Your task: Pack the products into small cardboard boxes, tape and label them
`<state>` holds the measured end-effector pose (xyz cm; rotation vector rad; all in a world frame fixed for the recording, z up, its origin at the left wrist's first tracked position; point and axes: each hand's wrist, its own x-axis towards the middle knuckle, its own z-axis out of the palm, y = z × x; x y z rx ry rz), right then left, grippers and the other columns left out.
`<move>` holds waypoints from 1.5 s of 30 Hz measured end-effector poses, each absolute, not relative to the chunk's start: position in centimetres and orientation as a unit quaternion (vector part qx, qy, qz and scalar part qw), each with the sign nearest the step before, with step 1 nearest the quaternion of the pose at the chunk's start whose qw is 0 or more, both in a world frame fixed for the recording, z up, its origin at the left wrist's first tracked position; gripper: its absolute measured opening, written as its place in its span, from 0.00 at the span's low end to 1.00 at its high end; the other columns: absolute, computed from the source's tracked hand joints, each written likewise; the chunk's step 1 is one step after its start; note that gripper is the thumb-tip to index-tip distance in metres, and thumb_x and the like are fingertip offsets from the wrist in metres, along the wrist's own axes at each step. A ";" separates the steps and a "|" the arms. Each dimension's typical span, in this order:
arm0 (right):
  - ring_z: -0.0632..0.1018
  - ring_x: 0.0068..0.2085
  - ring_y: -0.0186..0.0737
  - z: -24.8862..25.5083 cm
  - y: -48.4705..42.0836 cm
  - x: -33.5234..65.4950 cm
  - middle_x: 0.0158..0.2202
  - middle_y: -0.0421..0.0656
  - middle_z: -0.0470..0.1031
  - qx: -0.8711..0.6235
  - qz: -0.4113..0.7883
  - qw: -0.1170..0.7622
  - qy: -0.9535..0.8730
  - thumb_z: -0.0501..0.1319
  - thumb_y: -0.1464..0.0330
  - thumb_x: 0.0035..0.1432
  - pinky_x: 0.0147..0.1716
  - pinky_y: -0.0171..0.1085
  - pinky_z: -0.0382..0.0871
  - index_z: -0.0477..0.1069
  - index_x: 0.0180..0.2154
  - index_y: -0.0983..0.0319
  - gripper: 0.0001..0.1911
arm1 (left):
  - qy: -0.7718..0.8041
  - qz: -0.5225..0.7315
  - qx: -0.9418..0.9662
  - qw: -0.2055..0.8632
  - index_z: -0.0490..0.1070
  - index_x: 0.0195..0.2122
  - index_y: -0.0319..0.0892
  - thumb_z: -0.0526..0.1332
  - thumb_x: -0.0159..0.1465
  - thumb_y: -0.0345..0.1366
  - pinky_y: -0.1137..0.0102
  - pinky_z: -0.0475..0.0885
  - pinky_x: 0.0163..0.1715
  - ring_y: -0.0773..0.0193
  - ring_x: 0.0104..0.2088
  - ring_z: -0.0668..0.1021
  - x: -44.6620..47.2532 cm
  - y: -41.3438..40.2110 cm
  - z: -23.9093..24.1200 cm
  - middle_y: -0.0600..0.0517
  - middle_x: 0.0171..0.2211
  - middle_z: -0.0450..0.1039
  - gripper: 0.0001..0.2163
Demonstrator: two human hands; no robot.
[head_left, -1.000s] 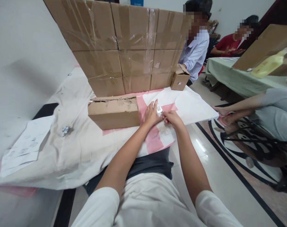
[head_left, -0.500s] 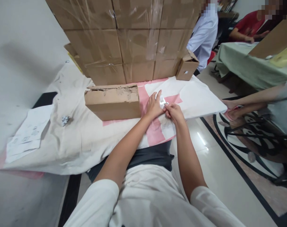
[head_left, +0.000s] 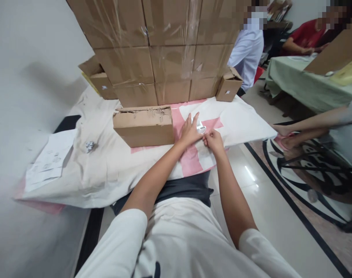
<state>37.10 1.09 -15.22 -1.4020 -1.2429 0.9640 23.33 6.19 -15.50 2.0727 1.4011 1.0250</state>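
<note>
Both my hands meet over a small white object (head_left: 200, 126) on the white and pink cloth (head_left: 236, 119) that covers the table. My left hand (head_left: 189, 131) rests on the cloth with fingers stretched out, its thumb and forefinger touching the object. My right hand (head_left: 213, 139) is closed in a pinch at the object's right end. What the object is I cannot make out. An open brown carton (head_left: 143, 126) lies just left of my left hand.
A wall of taped cartons (head_left: 164, 46) stands behind. A small open box (head_left: 228, 85) sits at its right, another (head_left: 99, 79) at its left. Paper sheets (head_left: 51, 160) and a crumpled scrap (head_left: 90, 146) lie left. Another person's arms (head_left: 303, 127) reach in from the right; two people sit beyond.
My hands have stayed together on the small white object. The camera has shifted, bringing the small box at the stack's left into view.
</note>
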 end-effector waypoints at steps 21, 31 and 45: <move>0.80 0.39 0.50 -9.0 -4.8 26.6 0.33 0.46 0.80 -0.501 0.237 0.421 -0.718 0.60 0.65 0.64 0.42 0.44 0.71 0.70 0.52 0.60 0.16 | 0.472 0.498 0.727 -0.001 0.76 0.35 0.45 0.58 0.72 0.41 0.62 0.73 0.46 0.59 0.41 0.81 8.5 -8.8 -6.5 0.47 0.37 0.82 0.11; 0.61 0.70 0.58 -3.9 1.5 21.6 0.69 0.52 0.66 -0.378 -0.026 0.248 -0.891 0.53 0.61 0.73 0.68 0.55 0.53 0.65 0.65 0.66 0.26 | 0.508 0.445 0.720 0.159 0.73 0.37 0.44 0.66 0.62 0.45 0.70 0.70 0.34 0.65 0.32 0.75 -2.4 -3.1 1.4 0.53 0.32 0.75 0.10; 0.65 0.66 0.54 -5.4 3.1 21.1 0.67 0.52 0.68 -0.379 0.019 0.218 -0.899 0.51 0.60 0.74 0.64 0.53 0.58 0.68 0.63 0.63 0.24 | 0.541 0.185 0.779 0.257 0.72 0.48 0.45 0.56 0.65 0.51 0.64 0.70 0.38 0.57 0.35 0.77 -6.4 2.4 1.4 0.52 0.31 0.75 0.18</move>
